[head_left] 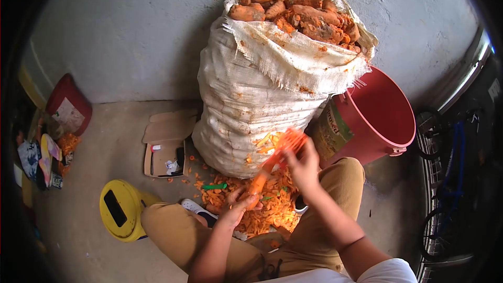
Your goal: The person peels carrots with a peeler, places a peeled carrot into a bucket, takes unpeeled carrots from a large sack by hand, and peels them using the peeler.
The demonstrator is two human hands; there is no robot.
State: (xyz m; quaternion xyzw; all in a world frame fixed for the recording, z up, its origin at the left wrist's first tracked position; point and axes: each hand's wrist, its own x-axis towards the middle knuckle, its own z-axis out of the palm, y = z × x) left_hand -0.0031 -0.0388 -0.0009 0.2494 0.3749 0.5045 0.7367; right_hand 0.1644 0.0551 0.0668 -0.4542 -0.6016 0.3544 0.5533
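My left hand (241, 207) is closed round the lower end of a carrot (259, 182), which tilts up and to the right over the floor. In my right hand (305, 165) is a red-orange peeler (291, 140), smeared by motion, at the carrot's upper end. Whether its blade touches the carrot I cannot tell. Below both hands a heap of orange peelings (272, 207) lies between my legs. A large white woven sack (251, 99) stands just beyond, its top full of unpeeled carrots (314, 18).
A red bucket (374, 147) leans right of the sack. To the left are an open cardboard box (160, 131), a green peeler-like tool (214, 186) and a yellow bucket (107, 220) with a black phone (115, 208) on its lid. A bicycle (453, 178) stands far right.
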